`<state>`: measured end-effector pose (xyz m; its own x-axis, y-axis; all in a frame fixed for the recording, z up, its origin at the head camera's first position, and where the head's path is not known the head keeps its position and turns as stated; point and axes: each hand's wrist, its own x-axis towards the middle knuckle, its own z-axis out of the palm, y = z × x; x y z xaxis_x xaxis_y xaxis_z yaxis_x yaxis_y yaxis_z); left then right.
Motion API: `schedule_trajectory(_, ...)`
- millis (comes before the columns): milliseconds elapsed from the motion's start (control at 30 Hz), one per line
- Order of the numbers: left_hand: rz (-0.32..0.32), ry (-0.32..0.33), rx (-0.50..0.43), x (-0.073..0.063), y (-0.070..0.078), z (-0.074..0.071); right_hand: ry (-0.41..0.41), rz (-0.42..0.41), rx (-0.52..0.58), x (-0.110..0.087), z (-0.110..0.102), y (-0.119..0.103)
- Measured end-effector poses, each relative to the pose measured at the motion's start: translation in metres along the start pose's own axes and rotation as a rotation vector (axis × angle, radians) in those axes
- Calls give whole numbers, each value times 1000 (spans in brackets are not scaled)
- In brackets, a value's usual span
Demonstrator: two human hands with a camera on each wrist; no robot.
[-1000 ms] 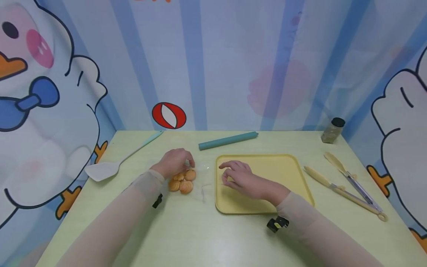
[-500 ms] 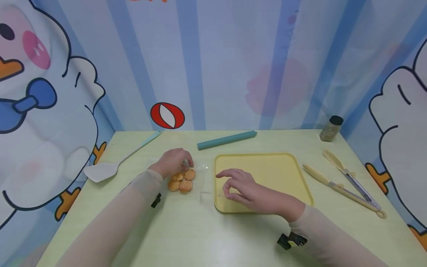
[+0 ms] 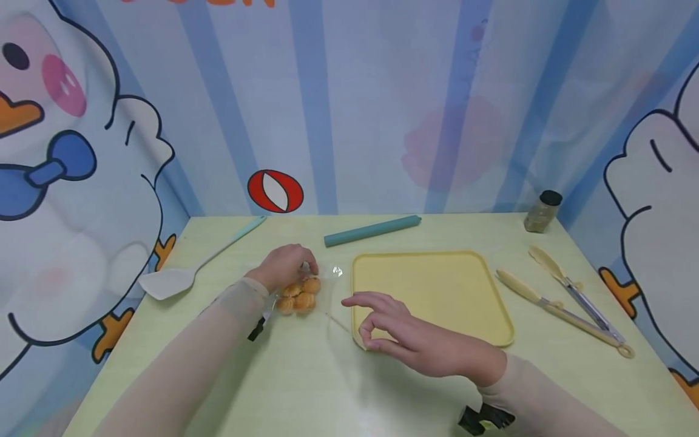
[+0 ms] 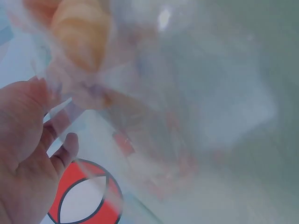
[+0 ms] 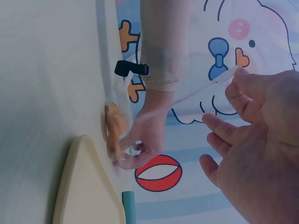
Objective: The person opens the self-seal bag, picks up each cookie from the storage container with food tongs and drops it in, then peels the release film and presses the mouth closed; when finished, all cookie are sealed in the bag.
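A clear plastic bag point(image 3: 336, 272) with several small round orange-brown baked pieces point(image 3: 304, 302) inside lies left of the tray. My left hand point(image 3: 284, 265) is at the bag's far side, pinching the film between thumb and fingers. In the left wrist view the bag point(image 4: 210, 93) fills much of the picture beside my left hand point(image 4: 28, 135). My right hand point(image 3: 420, 340) is over the tray's near left corner, thumb and index finger together. The right wrist view shows those fingertips of my right hand point(image 5: 266, 130) pinching the edge of the film, stretched taut toward the baked pieces point(image 5: 114, 128).
A yellow tray point(image 3: 431, 291) lies to the right. Behind are a teal rod point(image 3: 372, 230) and, at far left, a white-bladed turner point(image 3: 169, 283) with a teal handle. At right are tongs point(image 3: 568, 318) and a black-lidded jar point(image 3: 542, 213). A printed curtain point(image 3: 371, 121) backs the table.
My right hand has come nearer to me and a little left, drawing the film edge with it. The baked pieces have turned slightly. The left hand stays in place.
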<state>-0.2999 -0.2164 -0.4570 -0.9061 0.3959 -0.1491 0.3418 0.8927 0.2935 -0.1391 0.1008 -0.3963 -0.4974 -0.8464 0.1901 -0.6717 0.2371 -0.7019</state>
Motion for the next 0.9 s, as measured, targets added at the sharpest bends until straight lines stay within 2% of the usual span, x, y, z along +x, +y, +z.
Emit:
schedule_trajectory(200,7,-17,30,-2,1,1,15,23,-27,-13,3,-1)
schedule_trajectory(333,31,-8,39,-2,0,-1,18,56,-169,-26,9,6)
schedule_trajectory(533,23,-11,34,0,-3,-2,31,133,-409,-50,21,27)
schedule_trajectory(700,28,-22,36,2,-5,-2,65,197,-521,-64,27,46)
schedule_trajectory(900,25,-32,27,5,-2,-2,102,243,-623,-77,32,59)
